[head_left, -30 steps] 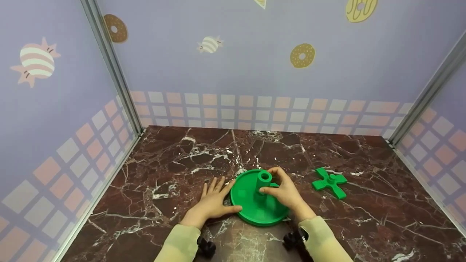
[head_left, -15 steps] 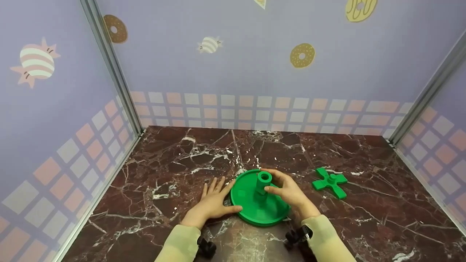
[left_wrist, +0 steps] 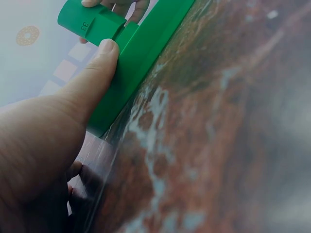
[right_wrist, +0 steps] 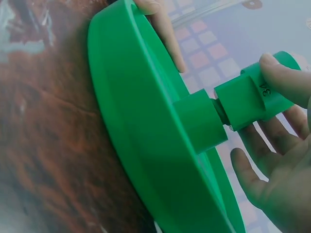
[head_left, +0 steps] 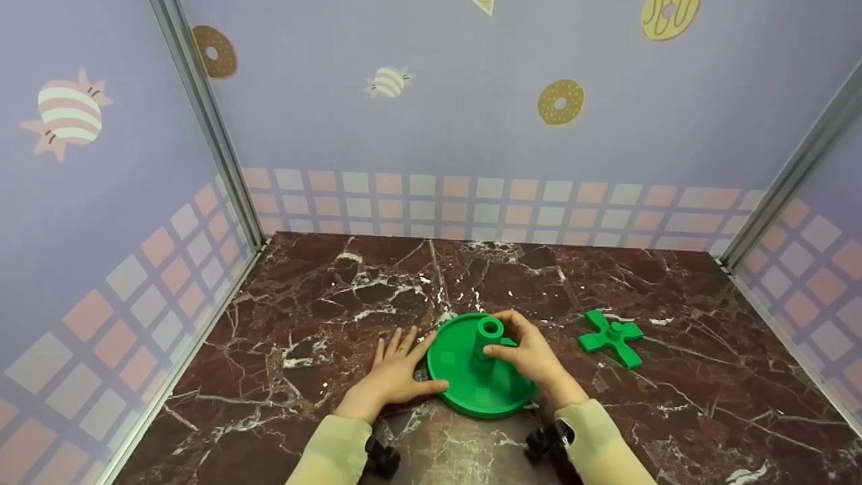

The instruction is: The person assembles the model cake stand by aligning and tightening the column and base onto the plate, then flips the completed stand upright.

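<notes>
A round green tray (head_left: pixel 465 387) with a raised rim lies on the marbled table. From its middle rises a short post (right_wrist: pixel 200 119). Above that post stands an upright hollow green tube (right_wrist: pixel 252 92), joined by a narrower neck with a small gap showing. My right hand (head_left: pixel 532 353) grips the tube from the right, thumb on the near side and fingers behind, partly hidden in the head view. My left hand (head_left: pixel 394 374) lies spread at the tray's left side, its thumb against the rim.
A green cross-shaped piece (head_left: pixel 611 338) with a small central knob lies on the table (head_left: pixel 323 296) to the right of my right hand. Patterned panels (head_left: pixel 431 128) stand at the back and both sides.
The right hand's fingers have shifted around the tube, rightward first and then back left. The left hand, tray and cross-shaped piece stay where they were.
</notes>
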Motion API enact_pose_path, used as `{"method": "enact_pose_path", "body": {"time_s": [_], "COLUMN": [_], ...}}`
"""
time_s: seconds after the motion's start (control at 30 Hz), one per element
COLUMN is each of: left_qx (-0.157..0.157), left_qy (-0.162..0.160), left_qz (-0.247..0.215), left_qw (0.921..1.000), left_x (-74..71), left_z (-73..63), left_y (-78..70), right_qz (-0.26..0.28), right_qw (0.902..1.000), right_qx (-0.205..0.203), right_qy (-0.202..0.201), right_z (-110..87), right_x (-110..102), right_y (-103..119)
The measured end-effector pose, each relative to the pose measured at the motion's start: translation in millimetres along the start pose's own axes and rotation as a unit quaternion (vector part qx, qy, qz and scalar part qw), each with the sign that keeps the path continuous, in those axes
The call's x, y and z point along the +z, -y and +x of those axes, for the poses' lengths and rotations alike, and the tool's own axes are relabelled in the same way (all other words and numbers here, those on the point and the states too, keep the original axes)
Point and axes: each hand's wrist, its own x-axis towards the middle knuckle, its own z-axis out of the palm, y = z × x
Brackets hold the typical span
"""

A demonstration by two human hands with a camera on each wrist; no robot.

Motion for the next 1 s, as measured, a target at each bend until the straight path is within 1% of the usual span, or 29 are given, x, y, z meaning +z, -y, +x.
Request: {"method": "enact_pose_path", "body": {"time_s": [0.17, 0.3, 0.37, 0.47, 0.53, 0.6, 0.7, 0.8, 1.0], "left_qx": [0.002, 0.001, 0.001, 0.001, 0.002, 0.001, 0.001, 0.001, 0.002], "left_qy": [0.000, 0.001, 0.001, 0.000, 0.000, 0.001, 0.001, 0.001, -0.001], "left_qz": [-0.002, -0.004, -0.004, -0.004, -0.005, -0.006, -0.008, -0.008, -0.008], "left_qw": [1.0000, 1.0000, 1.0000, 1.0000, 1.0000, 1.0000, 1.0000, 1.0000, 1.0000], "left_x": [-0.8, -1.5, -1.2, -1.2, -1.4, -1.6, -1.7, -1.3, -0.7], "left_z": [-1.0, -1.6, -1.5, -1.2, -1.2, -1.3, -1.3, -1.3, -1.4], "left_y": [-1.2, -2.2, -2.2, -2.0, -2.3, -2.5, -2.6, -2.4, -1.8], "right_qz": [-0.012, -0.015, -0.018, -0.006, 0.018, 0.051, 0.073, 0.068, 0.048], "right_qw": [0.9989, 0.9984, 0.9988, 0.9999, 0.9995, 0.9971, 0.9938, 0.9940, 0.9971], "right_qx": [0.010, 0.016, 0.010, 0.000, -0.007, -0.009, -0.012, -0.014, -0.008], "right_qy": [-0.044, -0.053, -0.044, -0.009, 0.023, 0.055, 0.083, 0.084, 0.058], "right_z": [-0.4, -0.1, 0.3, 0.7, 0.0, -0.9, -1.4, -0.8, -0.3], "right_x": [6.7, 8.5, 7.2, 2.5, -2.1, -6.6, -11.3, -13.0, -11.7], "right_y": [-0.3, -0.8, -1.0, -0.7, 0.0, 1.0, 1.5, 1.3, 2.3]}}
